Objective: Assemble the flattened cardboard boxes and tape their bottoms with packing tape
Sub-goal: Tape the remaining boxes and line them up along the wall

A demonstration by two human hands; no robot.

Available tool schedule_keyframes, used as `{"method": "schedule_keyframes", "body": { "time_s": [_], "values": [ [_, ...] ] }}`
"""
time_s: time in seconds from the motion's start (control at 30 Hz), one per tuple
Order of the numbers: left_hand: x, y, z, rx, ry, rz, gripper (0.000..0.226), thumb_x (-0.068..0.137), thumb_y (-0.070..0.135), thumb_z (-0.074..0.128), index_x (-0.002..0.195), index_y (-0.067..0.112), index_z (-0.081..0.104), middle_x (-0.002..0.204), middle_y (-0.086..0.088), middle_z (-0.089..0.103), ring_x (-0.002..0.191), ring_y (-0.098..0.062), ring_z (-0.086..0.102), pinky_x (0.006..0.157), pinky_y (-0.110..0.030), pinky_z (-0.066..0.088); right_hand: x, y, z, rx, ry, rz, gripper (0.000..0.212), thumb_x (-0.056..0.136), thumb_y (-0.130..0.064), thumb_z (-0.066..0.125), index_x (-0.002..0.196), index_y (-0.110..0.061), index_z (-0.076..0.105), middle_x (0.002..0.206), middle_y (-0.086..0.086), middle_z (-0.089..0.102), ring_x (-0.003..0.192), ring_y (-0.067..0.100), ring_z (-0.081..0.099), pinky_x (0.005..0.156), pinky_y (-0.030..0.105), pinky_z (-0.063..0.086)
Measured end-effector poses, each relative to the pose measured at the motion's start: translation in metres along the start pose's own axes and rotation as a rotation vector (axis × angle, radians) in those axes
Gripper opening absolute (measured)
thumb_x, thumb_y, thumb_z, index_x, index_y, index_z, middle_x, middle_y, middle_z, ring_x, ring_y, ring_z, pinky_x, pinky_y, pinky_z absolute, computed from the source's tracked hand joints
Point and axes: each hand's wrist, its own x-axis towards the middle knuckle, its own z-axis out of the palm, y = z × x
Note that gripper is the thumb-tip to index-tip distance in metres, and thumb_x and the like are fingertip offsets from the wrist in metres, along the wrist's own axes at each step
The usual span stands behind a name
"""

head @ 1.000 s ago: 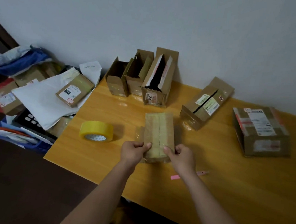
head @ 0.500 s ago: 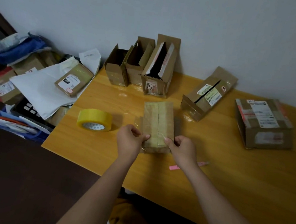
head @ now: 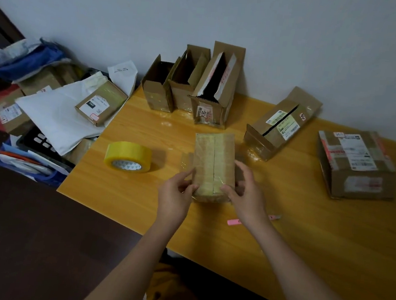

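A small cardboard box (head: 213, 161) stands on the wooden table (head: 305, 232), its taped flaps facing up with clear tape over the centre seam. My left hand (head: 176, 191) grips its near left corner, thumb on the top edge. My right hand (head: 244, 190) holds the near right side, thumb on top and fingers along the side. A roll of yellow packing tape (head: 128, 156) lies on the table to the left of the box.
Three open boxes (head: 188, 86) stand at the back by the wall. A tilted box (head: 279, 126) and a sealed labelled parcel (head: 355, 165) sit to the right. A pink cutter (head: 233, 221) lies under my right wrist. Mailers and parcels (head: 58, 112) pile up left of the table.
Both hands have shifted on the near end of the box; my right fingers have spread along its right side. The view has tilted slightly.
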Motion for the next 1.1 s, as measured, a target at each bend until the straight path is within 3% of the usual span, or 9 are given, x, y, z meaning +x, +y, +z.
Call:
{"method": "schedule_keyframes", "body": {
  "time_s": [0.07,0.17,0.37,0.6,0.73,0.83,0.9,1.0,1.1],
  "values": [
    [-0.003,-0.008,-0.003,-0.041,-0.099,0.028,0.050,0.077,0.010,0.079,0.125,0.012,0.064,0.120,-0.006,0.068,0.105,-0.005,0.065,0.091,-0.022,0.054,0.000,0.001,-0.004,-0.038,-0.092,-0.098,0.069,0.082,-0.034,0.075,0.140,-0.046,0.038,0.132,-0.006,0.059,0.112,0.013,0.060,0.086,0.036,0.057],
    [-0.003,-0.012,-0.004,-0.006,-0.141,0.080,0.063,0.066,0.015,0.086,0.125,0.009,0.064,0.128,-0.007,0.063,0.119,-0.009,0.058,0.101,-0.022,0.048,0.000,-0.002,-0.003,-0.146,-0.129,-0.180,0.082,0.069,-0.036,0.085,0.142,-0.029,0.048,0.138,-0.003,0.054,0.122,0.010,0.050,0.101,0.029,0.047],
    [0.002,-0.014,-0.002,0.125,-0.116,0.180,0.064,0.063,0.023,0.088,0.122,0.014,0.066,0.120,-0.003,0.067,0.103,-0.005,0.065,0.094,-0.018,0.050,0.003,-0.003,0.003,-0.301,-0.082,-0.216,0.087,0.066,-0.034,0.087,0.142,-0.022,0.048,0.138,0.004,0.056,0.124,0.024,0.054,0.099,0.040,0.050],
    [0.009,-0.020,-0.003,0.173,-0.131,0.255,0.059,0.069,0.016,0.085,0.124,0.013,0.064,0.122,-0.006,0.065,0.108,-0.007,0.063,0.095,-0.014,0.048,0.009,-0.004,-0.001,-0.304,-0.122,-0.264,0.079,0.073,-0.024,0.083,0.143,-0.017,0.047,0.134,0.009,0.059,0.116,0.022,0.060,0.099,0.034,0.050],
    [0.016,-0.020,-0.007,0.195,-0.182,0.254,0.058,0.072,0.010,0.083,0.126,0.014,0.062,0.127,-0.006,0.062,0.118,-0.013,0.060,0.099,-0.020,0.046,0.013,-0.006,-0.009,-0.318,-0.180,-0.273,0.076,0.075,-0.019,0.082,0.143,-0.018,0.047,0.120,0.012,0.066,0.081,-0.005,0.058,0.078,0.004,0.043],
    [0.019,-0.022,-0.010,0.211,-0.217,0.270,0.057,0.074,0.009,0.081,0.128,0.016,0.061,0.128,-0.005,0.062,0.120,-0.014,0.058,0.100,-0.025,0.047,0.018,-0.002,-0.014,-0.302,-0.228,-0.273,0.075,0.076,-0.013,0.081,0.142,-0.019,0.047,0.113,0.014,0.068,0.063,-0.017,0.050,0.065,-0.004,0.038],
    [0.022,-0.023,-0.013,0.221,-0.244,0.284,0.058,0.075,0.009,0.081,0.128,0.017,0.061,0.128,-0.006,0.062,0.120,-0.014,0.058,0.100,-0.025,0.047,0.021,0.001,-0.018,-0.275,-0.253,-0.269,0.074,0.076,-0.011,0.080,0.142,-0.023,0.048,0.121,0.011,0.065,0.074,-0.012,0.058,0.073,0.000,0.044],
    [0.025,-0.023,-0.016,0.202,-0.278,0.259,0.058,0.075,0.005,0.080,0.129,0.017,0.060,0.131,-0.009,0.059,0.123,-0.014,0.056,0.103,-0.027,0.046,0.024,0.004,-0.020,-0.218,-0.279,-0.239,0.076,0.078,-0.005,0.078,0.142,-0.030,0.046,0.133,0.007,0.059,0.095,0.013,0.066,0.087,0.021,0.054],
    [0.024,-0.025,-0.018,0.197,-0.295,0.261,0.056,0.078,-0.001,0.076,0.129,0.018,0.060,0.132,-0.007,0.059,0.125,-0.012,0.053,0.104,-0.018,0.043,0.022,0.005,-0.021,-0.180,-0.287,-0.218,0.077,0.082,0.000,0.073,0.140,-0.041,0.042,0.136,0.005,0.056,0.097,0.017,0.067,0.089,0.031,0.057]
  ]
}}
